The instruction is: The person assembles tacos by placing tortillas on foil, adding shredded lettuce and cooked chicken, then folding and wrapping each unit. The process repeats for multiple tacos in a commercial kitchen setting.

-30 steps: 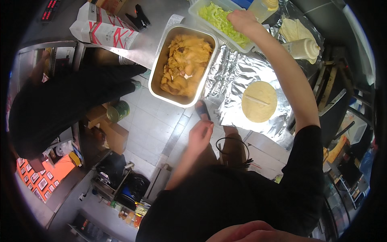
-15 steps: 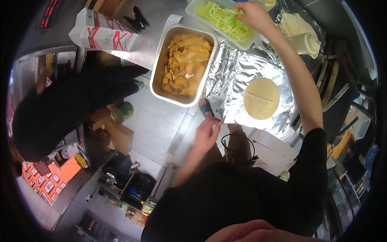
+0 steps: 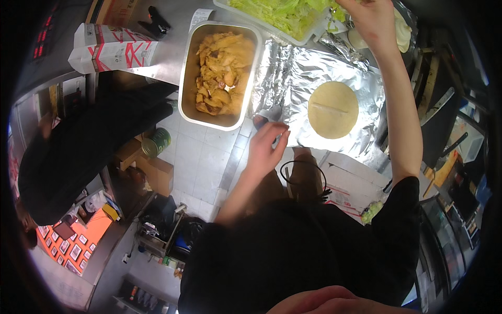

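Observation:
My right hand (image 3: 372,22) is at the upper edge, beside a clear tub (image 3: 293,35) of shredded lettuce (image 3: 272,13). Its fingertips are partly cut off by the frame, and lettuce shreds hang at them. Over the near edge of a foil sheet (image 3: 300,131), my left hand (image 3: 265,149) hovers with thumb and fingers a little apart, holding nothing visible. A round flatbread (image 3: 333,123) lies flat on the foil, with a thin pale strip (image 3: 329,109) across its middle. Left of the foil, a metal pan (image 3: 184,99) contains cooked yellow-brown meat pieces (image 3: 222,68).
A pale squeeze bottle (image 3: 401,34) lies partly hidden behind my right wrist. White-and-red paper packaging (image 3: 112,49) and a black clip-like object (image 3: 155,22) sit at the upper left. A person in dark clothes (image 3: 68,141) bends over at the left, near a tin can (image 3: 157,142).
My right hand has moved rightward out of the lettuce tub, with shreds at its fingers. The whole view has shifted, so the pan, foil and flatbread appear higher and farther left.

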Available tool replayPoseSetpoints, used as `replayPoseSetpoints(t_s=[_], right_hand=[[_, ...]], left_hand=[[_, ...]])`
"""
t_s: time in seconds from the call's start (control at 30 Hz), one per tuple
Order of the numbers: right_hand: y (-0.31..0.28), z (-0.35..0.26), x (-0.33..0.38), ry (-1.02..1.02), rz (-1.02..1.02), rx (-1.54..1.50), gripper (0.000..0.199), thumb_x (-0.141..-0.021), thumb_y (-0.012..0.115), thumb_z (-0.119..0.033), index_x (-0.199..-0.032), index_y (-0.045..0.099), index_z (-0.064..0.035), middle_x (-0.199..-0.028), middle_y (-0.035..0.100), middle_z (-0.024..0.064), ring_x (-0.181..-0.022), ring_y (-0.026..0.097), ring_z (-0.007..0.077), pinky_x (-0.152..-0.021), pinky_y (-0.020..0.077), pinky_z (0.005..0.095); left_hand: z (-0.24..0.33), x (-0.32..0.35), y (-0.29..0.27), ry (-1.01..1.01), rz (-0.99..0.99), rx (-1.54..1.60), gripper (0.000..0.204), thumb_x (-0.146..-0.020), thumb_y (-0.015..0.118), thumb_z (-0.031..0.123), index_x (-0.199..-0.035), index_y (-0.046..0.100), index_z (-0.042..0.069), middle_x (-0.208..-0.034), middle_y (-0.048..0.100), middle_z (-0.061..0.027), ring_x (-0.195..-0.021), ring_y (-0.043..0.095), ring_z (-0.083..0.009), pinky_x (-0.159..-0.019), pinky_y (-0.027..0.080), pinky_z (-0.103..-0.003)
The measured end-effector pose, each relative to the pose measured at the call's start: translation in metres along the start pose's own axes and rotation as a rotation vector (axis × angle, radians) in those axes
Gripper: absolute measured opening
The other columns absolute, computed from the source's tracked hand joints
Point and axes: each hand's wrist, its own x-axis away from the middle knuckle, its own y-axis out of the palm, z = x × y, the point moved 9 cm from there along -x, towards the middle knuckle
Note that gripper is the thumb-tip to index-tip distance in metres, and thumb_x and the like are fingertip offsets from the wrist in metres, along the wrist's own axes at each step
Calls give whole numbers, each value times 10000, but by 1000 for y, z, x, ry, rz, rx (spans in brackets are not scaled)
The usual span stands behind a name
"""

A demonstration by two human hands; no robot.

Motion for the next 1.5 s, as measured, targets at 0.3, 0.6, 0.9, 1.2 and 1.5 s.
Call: replayPoseSetpoints(t_s=[0.3,0.6,0.9,1.2,1.5], right_hand=[[-74,-9,79,211,102,-71,229,-925,867,-5,-1118,761,-65,-1074,784,50,-928,743,136,-788,598,264],[-22,97,270,385,-14,-341,321,-989,799,41,-1302,739,5,-1240,745,72,-1142,706,141,-972,600,278],[-34,185,336,259,-191,199,429,-919,884,-55,-1337,800,-105,-1240,736,87,-1095,738,228,-891,614,341],[-53,156,333,22,-279,685,556,-905,869,-233,-1448,750,-235,-1361,704,12,-1225,702,238,-943,646,362],[-37,166,328,85,-394,686,514,-903,842,-135,-1409,756,-167,-1425,679,21,-1242,689,239,-1001,616,397]], left_hand=[[38,-76,13,168,72,119,392,-896,904,98,-1227,713,10,-1281,756,-166,-1159,732,-334,-971,597,-402],[5,-85,133,290,-294,-109,850,-777,914,92,-1544,549,66,-1524,598,-185,-1406,564,-435,-1161,498,-520],[-52,-53,177,516,-391,-471,540,-788,834,57,-1319,740,92,-1152,732,-58,-1095,666,-292,-934,531,-446],[-35,-58,174,448,-513,-504,598,-842,863,104,-1418,704,82,-1363,679,-87,-1230,643,-315,-1031,558,-460],[-56,-54,174,405,-475,-341,361,-910,806,23,-1268,775,55,-1367,712,-109,-1161,731,-327,-975,624,-420]])
